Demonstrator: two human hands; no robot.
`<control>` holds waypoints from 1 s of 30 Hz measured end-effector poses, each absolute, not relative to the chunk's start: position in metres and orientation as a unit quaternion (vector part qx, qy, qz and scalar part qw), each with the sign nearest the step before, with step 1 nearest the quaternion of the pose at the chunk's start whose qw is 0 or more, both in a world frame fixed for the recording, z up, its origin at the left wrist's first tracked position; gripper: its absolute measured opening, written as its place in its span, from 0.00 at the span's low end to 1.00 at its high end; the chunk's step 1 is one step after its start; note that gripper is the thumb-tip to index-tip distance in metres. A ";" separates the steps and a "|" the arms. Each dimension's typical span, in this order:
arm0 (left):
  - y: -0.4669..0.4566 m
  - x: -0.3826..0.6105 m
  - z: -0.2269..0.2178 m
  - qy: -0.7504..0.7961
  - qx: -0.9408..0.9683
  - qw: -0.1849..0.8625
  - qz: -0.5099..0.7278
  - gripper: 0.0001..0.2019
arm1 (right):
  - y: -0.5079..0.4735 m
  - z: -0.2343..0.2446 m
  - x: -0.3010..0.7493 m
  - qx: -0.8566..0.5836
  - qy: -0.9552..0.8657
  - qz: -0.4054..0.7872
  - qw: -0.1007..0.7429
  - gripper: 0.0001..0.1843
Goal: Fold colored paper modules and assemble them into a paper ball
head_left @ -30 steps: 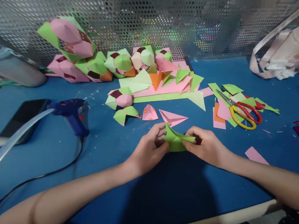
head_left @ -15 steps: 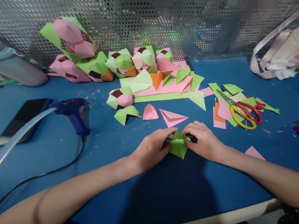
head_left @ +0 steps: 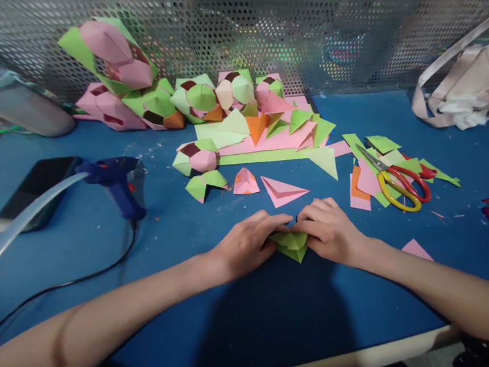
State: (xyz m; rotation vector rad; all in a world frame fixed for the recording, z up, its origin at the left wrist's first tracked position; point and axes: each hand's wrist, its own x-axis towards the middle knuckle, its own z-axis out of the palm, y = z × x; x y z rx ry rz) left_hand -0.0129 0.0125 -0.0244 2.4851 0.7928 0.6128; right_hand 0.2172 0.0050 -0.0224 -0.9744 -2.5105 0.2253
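A folded green paper piece (head_left: pixel 292 244) lies on the blue table (head_left: pixel 284 318) between my hands. My left hand (head_left: pixel 250 243) presses its left side, fingers curled over the fold. My right hand (head_left: pixel 329 230) holds down the right side with its fingers closed on the paper. Most of the piece is hidden under the fingers. A folded pink triangle (head_left: pixel 282 191) and a small pink folded piece (head_left: pixel 245 182) lie just beyond my hands.
A blue glue gun (head_left: pixel 114 183) with cord stands at the left beside a dark phone (head_left: pixel 30 190). Red and yellow scissors (head_left: pixel 398 183) rest on paper scraps at the right. Several pink and green paper shapes (head_left: pixel 157 99) pile along the perforated metal wall. A pale bag (head_left: pixel 476 84) sits at the back right.
The green paper was lifted and partly open between my hands; now it is pressed flat against the table, with both hands lowered onto it.
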 end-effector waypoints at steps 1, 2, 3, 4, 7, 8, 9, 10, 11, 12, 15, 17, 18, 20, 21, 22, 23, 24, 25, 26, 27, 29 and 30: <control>0.013 -0.014 -0.024 0.282 0.908 0.220 0.218 0.29 | 0.006 -0.022 0.218 -0.343 -0.913 0.069 0.212 0.11; 0.013 -0.015 -0.024 0.275 0.914 0.207 0.214 0.27 | 0.006 -0.021 0.218 -0.333 -0.919 0.058 0.204 0.10; 0.013 -0.016 -0.023 0.266 0.921 0.191 0.209 0.25 | 0.007 -0.021 0.219 -0.326 -0.923 0.048 0.197 0.10; 0.014 -0.018 -0.022 0.256 0.929 0.172 0.205 0.23 | 0.007 -0.020 0.220 -0.320 -0.927 0.039 0.192 0.10; 0.015 -0.021 -0.018 0.213 0.949 0.126 0.193 0.20 | 0.007 -0.017 0.225 -0.312 -0.933 0.017 0.178 0.10; 0.015 -0.022 -0.016 0.198 0.955 0.116 0.189 0.20 | 0.008 -0.016 0.227 -0.311 -0.934 0.010 0.174 0.10; 0.015 -0.022 -0.014 0.187 0.959 0.109 0.184 0.19 | 0.008 -0.015 0.229 -0.313 -0.935 0.003 0.169 0.10; 0.014 -0.022 -0.011 0.180 0.962 0.103 0.180 0.19 | 0.008 -0.013 0.231 -0.315 -0.935 -0.003 0.163 0.10; 0.014 -0.022 -0.009 0.177 0.963 0.097 0.176 0.19 | 0.009 -0.012 0.234 -0.318 -0.935 -0.009 0.156 0.11; 0.014 -0.022 -0.008 0.178 0.964 0.091 0.173 0.19 | 0.009 -0.011 0.236 -0.321 -0.936 -0.012 0.148 0.11; 0.012 -0.025 -0.005 0.197 0.964 0.086 0.155 0.19 | 0.011 -0.009 0.241 -0.320 -0.939 -0.014 0.125 0.13; 0.012 -0.028 -0.005 0.216 0.961 0.102 0.138 0.20 | 0.011 -0.008 0.243 -0.318 -0.941 -0.015 0.116 0.13; 0.012 -0.029 -0.006 0.223 0.960 0.114 0.127 0.20 | 0.012 -0.007 0.244 -0.318 -0.941 -0.016 0.115 0.13; 0.012 -0.032 -0.007 0.230 0.958 0.132 0.111 0.22 | 0.012 -0.006 0.245 -0.322 -0.940 -0.018 0.113 0.13; 0.013 -0.032 -0.007 0.232 0.957 0.138 0.105 0.22 | 0.012 -0.006 0.246 -0.324 -0.939 -0.018 0.113 0.13; 0.013 -0.032 -0.008 0.236 0.955 0.144 0.102 0.22 | 0.012 -0.006 0.246 -0.326 -0.938 -0.017 0.114 0.13; 0.014 -0.031 -0.008 0.243 0.952 0.155 0.105 0.21 | 0.012 -0.005 0.247 -0.326 -0.938 -0.014 0.117 0.13; 0.015 -0.030 -0.008 0.255 0.945 0.169 0.118 0.20 | 0.012 -0.005 0.247 -0.328 -0.937 -0.009 0.121 0.12; 0.016 -0.028 -0.007 0.274 0.933 0.189 0.139 0.19 | 0.012 -0.005 0.246 -0.332 -0.934 0.001 0.130 0.12; 0.017 -0.025 -0.007 0.301 0.915 0.215 0.165 0.18 | 0.012 -0.005 0.246 -0.340 -0.929 0.015 0.144 0.12; 0.018 -0.023 -0.006 0.335 0.888 0.244 0.197 0.17 | 0.011 -0.006 0.244 -0.351 -0.921 0.035 0.163 0.12; 0.021 -0.019 -0.004 0.410 0.810 0.320 0.271 0.15 | 0.010 -0.007 0.240 -0.377 -0.898 0.082 0.210 0.10; 0.023 -0.017 -0.002 0.440 0.761 0.367 0.303 0.16 | 0.009 -0.008 0.238 -0.389 -0.884 0.105 0.235 0.10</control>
